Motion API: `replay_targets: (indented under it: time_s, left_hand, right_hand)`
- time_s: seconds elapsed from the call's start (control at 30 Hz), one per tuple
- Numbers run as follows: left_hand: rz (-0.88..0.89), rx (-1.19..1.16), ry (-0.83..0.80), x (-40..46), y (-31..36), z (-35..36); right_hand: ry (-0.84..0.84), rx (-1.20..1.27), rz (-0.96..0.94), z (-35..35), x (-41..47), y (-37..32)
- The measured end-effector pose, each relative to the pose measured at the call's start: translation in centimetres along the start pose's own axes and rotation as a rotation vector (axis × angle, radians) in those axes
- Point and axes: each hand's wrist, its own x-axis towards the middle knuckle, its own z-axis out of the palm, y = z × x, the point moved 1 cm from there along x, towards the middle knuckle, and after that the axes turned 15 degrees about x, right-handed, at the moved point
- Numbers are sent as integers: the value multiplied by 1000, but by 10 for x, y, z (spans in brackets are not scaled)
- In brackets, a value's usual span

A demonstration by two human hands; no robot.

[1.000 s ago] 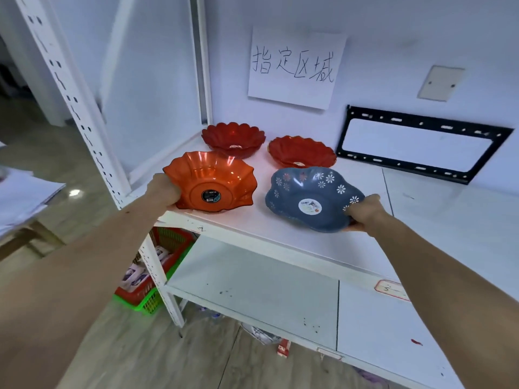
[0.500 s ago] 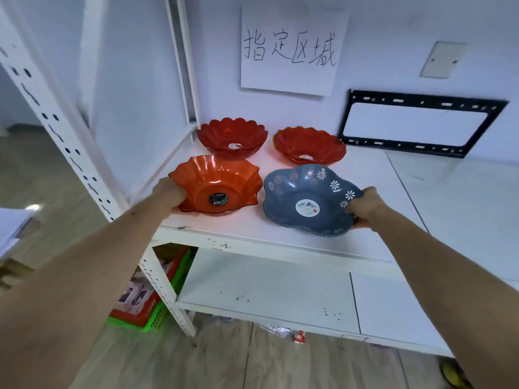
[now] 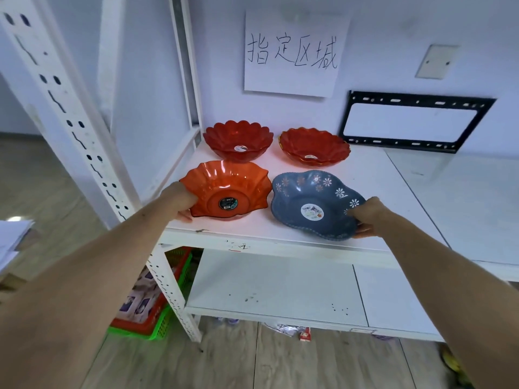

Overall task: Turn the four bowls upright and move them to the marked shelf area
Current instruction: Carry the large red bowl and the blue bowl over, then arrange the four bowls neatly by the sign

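Four bowls stand upright on the white shelf [image 3: 373,192] under a paper sign [image 3: 295,51] with handwritten characters. At the back are two red scalloped bowls, one on the left [image 3: 237,140] and one on the right [image 3: 314,146]. In front, an orange wavy bowl [image 3: 224,189] sits on the shelf with my left hand [image 3: 179,199] gripping its left rim. Beside it rests a blue flowered bowl [image 3: 311,203]; my right hand [image 3: 368,217] grips its right rim. The two front bowls lie close together, almost touching.
A white perforated upright [image 3: 73,130] of the rack stands left of my left arm. A black metal frame [image 3: 415,122] leans on the wall at the back right. A lower shelf [image 3: 269,287] lies beneath. Red and green baskets [image 3: 157,315] sit on the wooden floor.
Both front bowls have been pushed slightly deeper onto the shelf and now rest flat on it. My view has drawn closer; both hands keep their grip on the rims.
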Motion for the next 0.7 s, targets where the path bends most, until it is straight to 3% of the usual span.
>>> replay_targets:
  time_s: [0.23,0.33,0.5,0.7]
  left_hand:
    - [6,306,162,2,12,-15]
    - [28,406,236,5,16,-28]
    - [60,362,262,21,29,-43]
    - [137,350,263,51,63,-47]
  right_hand:
    - [197,-384,-117,-4,-16,-25]
    - [294,-440,-233,5,-23,-42]
    - [287,-497,-470,38,-27,-77]
    - [187,-490,-590,89,-5,-120]
